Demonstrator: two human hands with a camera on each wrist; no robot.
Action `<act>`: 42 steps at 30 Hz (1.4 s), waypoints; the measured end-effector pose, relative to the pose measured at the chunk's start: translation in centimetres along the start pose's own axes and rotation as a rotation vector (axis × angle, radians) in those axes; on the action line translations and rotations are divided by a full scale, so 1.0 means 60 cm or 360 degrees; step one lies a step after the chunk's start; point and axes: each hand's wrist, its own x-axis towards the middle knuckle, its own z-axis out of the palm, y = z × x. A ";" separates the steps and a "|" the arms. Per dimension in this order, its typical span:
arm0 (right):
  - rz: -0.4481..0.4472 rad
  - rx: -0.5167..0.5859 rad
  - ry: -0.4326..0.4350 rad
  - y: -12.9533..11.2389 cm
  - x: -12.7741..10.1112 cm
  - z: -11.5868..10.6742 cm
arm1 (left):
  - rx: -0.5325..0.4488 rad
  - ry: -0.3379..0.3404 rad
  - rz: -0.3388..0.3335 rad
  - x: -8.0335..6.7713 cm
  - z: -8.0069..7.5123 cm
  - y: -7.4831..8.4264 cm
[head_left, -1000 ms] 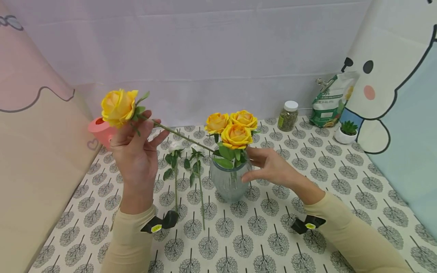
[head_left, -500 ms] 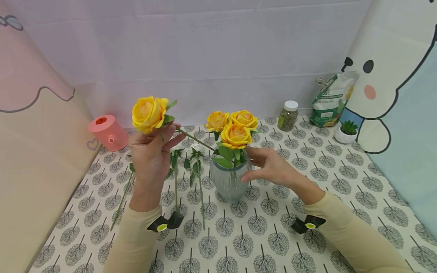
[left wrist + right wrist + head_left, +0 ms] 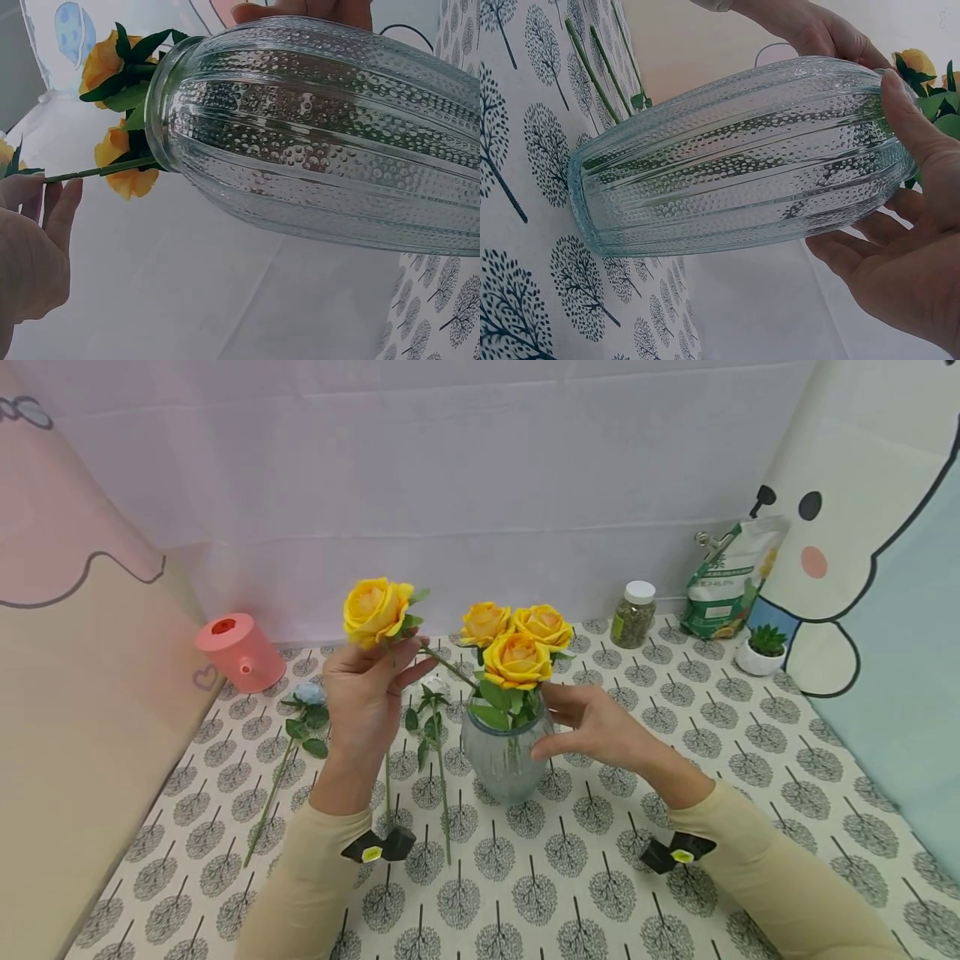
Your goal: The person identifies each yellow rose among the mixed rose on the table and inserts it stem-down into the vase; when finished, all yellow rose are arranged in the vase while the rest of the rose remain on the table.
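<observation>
On the tree-print table (image 3: 570, 893) stands the ribbed glass vase (image 3: 504, 760) with three yellow roses (image 3: 517, 639) already in it, and my right hand (image 3: 600, 727) cups its side, thumb and fingers curled against the glass. My left hand (image 3: 367, 697) has a pinching grip just under the head of a fourth yellow rose (image 3: 377, 607), its stem slanting down into the vase mouth. If I push at this slant, I judge the stem could lever the rim and tip the vase, or jostle the seated blooms.
</observation>
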 end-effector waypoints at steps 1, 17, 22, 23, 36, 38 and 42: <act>0.0002 -0.0003 0.0001 0.000 0.000 0.000 | 0.0000 -0.0001 -0.0013 0.000 0.000 -0.003; 0.0014 -0.0028 0.0009 0.000 0.000 0.000 | 0.0035 -0.0040 -0.0138 -0.001 -0.003 -0.035; 0.0015 -0.0022 0.0009 -0.001 -0.001 0.000 | 0.0061 -0.0063 -0.0176 -0.004 -0.001 -0.043; 0.0014 -0.0021 0.0009 -0.001 -0.001 0.000 | 0.0067 -0.0068 -0.0183 -0.005 -0.001 -0.045; -0.0033 -0.0030 -0.0003 0.000 0.001 -0.001 | 0.0208 -0.0197 -0.0252 -0.010 -0.006 -0.069; -0.0030 -0.0023 -0.0008 0.000 0.001 -0.001 | 0.0244 -0.0241 -0.0278 -0.009 -0.010 -0.073; -0.0007 -0.0037 -0.0003 0.000 0.002 -0.002 | 0.0329 -0.0328 -0.0356 -0.005 -0.018 -0.078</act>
